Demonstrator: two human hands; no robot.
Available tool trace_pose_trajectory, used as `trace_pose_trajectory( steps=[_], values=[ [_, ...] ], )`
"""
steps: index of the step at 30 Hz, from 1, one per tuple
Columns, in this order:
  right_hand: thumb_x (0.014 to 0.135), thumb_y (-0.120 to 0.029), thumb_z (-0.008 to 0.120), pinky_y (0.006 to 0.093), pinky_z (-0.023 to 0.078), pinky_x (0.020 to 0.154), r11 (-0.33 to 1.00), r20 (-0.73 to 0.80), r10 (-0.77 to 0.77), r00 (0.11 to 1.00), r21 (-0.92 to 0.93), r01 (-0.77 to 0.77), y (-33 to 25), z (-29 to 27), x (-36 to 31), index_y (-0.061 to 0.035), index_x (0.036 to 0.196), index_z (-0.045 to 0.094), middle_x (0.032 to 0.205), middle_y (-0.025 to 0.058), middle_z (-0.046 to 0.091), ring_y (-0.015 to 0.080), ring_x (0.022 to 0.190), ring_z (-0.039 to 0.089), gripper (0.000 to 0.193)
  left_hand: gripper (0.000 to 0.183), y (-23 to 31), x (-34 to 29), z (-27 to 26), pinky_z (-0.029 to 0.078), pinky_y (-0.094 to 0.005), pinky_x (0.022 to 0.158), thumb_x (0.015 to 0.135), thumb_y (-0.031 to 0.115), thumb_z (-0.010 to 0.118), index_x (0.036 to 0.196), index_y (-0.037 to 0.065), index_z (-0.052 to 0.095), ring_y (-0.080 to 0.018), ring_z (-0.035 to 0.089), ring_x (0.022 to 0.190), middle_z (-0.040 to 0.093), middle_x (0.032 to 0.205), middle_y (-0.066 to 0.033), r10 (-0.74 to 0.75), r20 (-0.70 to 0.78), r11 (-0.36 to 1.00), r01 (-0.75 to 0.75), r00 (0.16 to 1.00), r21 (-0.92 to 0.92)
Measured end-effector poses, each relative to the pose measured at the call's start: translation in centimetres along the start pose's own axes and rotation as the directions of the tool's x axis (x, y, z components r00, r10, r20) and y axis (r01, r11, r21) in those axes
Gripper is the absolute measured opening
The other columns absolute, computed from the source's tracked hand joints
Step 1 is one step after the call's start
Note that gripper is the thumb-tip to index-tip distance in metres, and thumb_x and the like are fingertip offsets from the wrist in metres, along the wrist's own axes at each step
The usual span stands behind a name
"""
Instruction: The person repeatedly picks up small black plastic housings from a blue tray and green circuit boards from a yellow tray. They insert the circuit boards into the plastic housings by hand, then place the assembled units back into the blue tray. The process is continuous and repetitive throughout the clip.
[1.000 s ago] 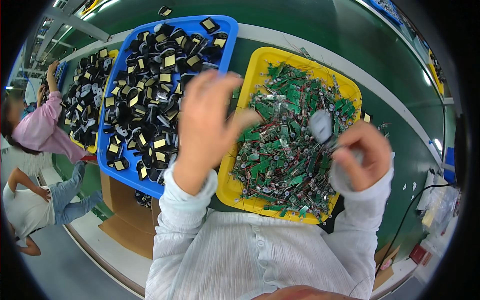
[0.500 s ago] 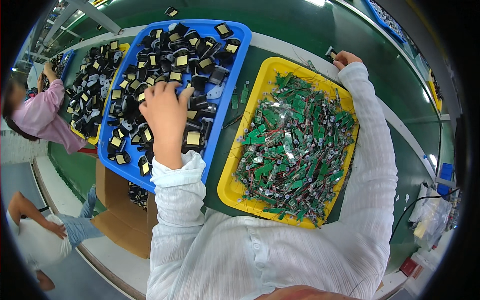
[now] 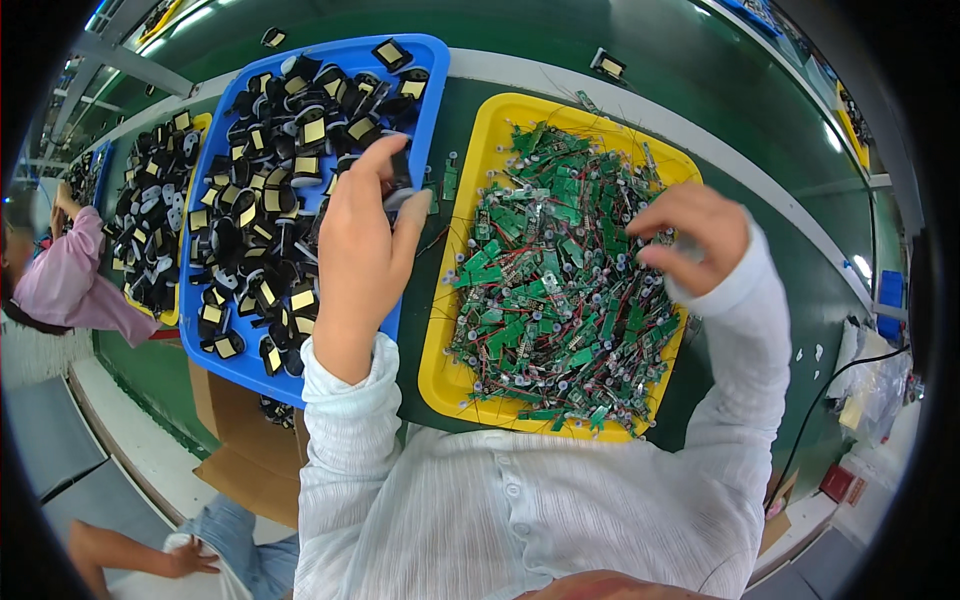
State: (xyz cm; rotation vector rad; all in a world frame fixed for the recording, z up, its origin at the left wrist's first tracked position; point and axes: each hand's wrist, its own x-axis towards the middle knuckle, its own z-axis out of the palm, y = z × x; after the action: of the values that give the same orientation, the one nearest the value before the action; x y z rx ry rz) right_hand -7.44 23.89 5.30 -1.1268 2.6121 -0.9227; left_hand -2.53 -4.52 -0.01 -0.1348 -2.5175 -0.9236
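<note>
My left hand (image 3: 362, 245) is raised over the right edge of the blue tray (image 3: 425, 95), pinching a small black part (image 3: 400, 172) between thumb and fingers. The blue tray is heaped with several black housings with pale square faces (image 3: 270, 200). My right hand (image 3: 690, 235) hovers over the right side of the yellow tray (image 3: 448, 370), fingers curled down into the pile of green circuit boards (image 3: 550, 290) with red wires; whether it grips one I cannot tell. Both arms wear white striped sleeves.
One black part (image 3: 607, 65) lies loose on the green belt behind the yellow tray. Another yellow tray of black parts (image 3: 150, 215) sits left, near a person in pink (image 3: 65, 285). A cardboard box (image 3: 250, 440) stands below the table edge; another person's arm (image 3: 130, 550) shows at lower left.
My left hand lifted from the blue tray with a black part. My right hand came back from the belt behind the yellow tray to the green boards.
</note>
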Motion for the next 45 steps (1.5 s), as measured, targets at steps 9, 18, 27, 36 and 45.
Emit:
trace_pose_trajectory(
  steps=[9,18,27,36,45],
  values=[
    [0.064,-0.014,0.069,0.0361,0.042,0.063,0.956,-0.094,0.145,0.985,-0.242,-0.164,-0.9,4.8,-0.2,-0.0055,0.065,0.058,0.068,0.0073,0.052,0.0253,0.072,0.050,0.014,0.041,0.5,-0.4,0.7,0.043,-0.0276,0.065,0.063,0.003,0.072,0.098,0.003,0.051,-0.0178,0.055,0.075,0.057,0.086,-0.0090,0.136,-0.065,0.987,-0.141,0.989,-0.080],
    [0.062,-0.038,0.070,0.0372,0.037,0.068,0.912,-0.024,0.268,0.963,-0.314,-0.262,-2.3,5.9,-1.3,-0.0060,0.062,0.059,0.069,0.0072,0.053,0.0243,0.075,0.050,0.034,0.025,1.6,-0.1,0.6,0.043,-0.0362,0.073,0.057,-0.006,0.065,0.078,0.002,0.053,-0.0281,0.053,0.081,0.056,0.081,-0.0095,0.216,-0.091,0.973,-0.222,0.972,-0.065],
    [0.060,-0.009,0.074,0.0325,0.042,0.068,0.995,-0.310,0.077,0.947,-0.043,-0.095,-3.1,8.3,-1.3,-0.0089,0.073,0.058,0.078,0.0037,0.053,0.0221,0.079,0.051,0.020,0.029,2.4,-0.7,1.3,0.043,-0.0299,0.064,0.063,-0.005,0.066,0.087,0.000,0.050,-0.0242,0.052,0.072,0.053,0.087,-0.0120,0.225,-0.050,0.959,-0.230,0.973,-0.164],
    [0.080,0.004,0.053,0.0261,0.048,0.067,0.861,-0.411,0.294,0.863,0.506,-0.053,-3.8,7.2,-1.7,-0.0014,0.090,0.058,0.077,0.0076,0.060,0.0153,0.073,0.060,0.012,0.026,3.7,-1.8,1.9,0.043,-0.0260,0.063,0.073,0.002,0.061,0.097,-0.003,0.051,-0.0181,0.052,0.069,0.052,0.094,-0.0131,0.145,0.193,0.853,-0.024,0.970,-0.522],
    [0.078,0.003,0.059,0.0225,0.046,0.058,0.693,-0.274,0.355,0.894,0.719,-0.054,-4.9,7.4,-1.8,0.0000,0.095,0.055,0.074,0.0063,0.060,0.0115,0.066,0.058,0.018,0.029,4.7,-2.7,3.1,0.046,-0.0262,0.062,0.072,-0.003,0.059,0.100,0.000,0.053,-0.0197,0.055,0.078,0.053,0.097,-0.0127,0.088,0.308,0.776,0.129,0.947,-0.618]
  ],
)
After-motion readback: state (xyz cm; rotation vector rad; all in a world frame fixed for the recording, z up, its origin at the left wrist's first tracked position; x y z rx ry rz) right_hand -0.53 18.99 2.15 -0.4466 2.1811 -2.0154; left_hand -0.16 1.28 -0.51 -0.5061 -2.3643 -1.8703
